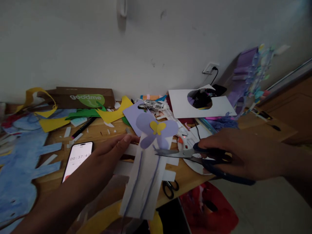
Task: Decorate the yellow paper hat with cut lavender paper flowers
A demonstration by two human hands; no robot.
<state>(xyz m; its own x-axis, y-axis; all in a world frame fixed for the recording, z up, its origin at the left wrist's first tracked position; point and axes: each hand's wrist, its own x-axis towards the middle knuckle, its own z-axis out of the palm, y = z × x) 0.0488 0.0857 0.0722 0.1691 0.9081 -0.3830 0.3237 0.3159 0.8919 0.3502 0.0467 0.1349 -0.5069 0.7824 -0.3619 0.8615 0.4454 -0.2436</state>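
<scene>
My left hand [114, 148] grips the left edge of a white paper strip [147, 175] with side tabs. A purple paper butterfly [169, 128] with a smaller yellow butterfly [158, 127] at its middle sits at the strip's top. Two purple-blue yarn strands [152, 180] run down the strip from below the butterfly. Dark-blue-handled scissors [176, 152] are in my right hand [240, 154], their blades slightly apart and pointing left across the strip, near the right strand's upper end. Whether the blades touch the yarn cannot be made out.
On the wooden table lie a phone [79, 159] with a timer, black-handled scissors [170, 189], a glue gun [184, 135] and a marker [83, 127]. Behind are a brown box [63, 97], yellow paper [117, 112] and white card with a hole [179, 105]. Below hangs something red [212, 211].
</scene>
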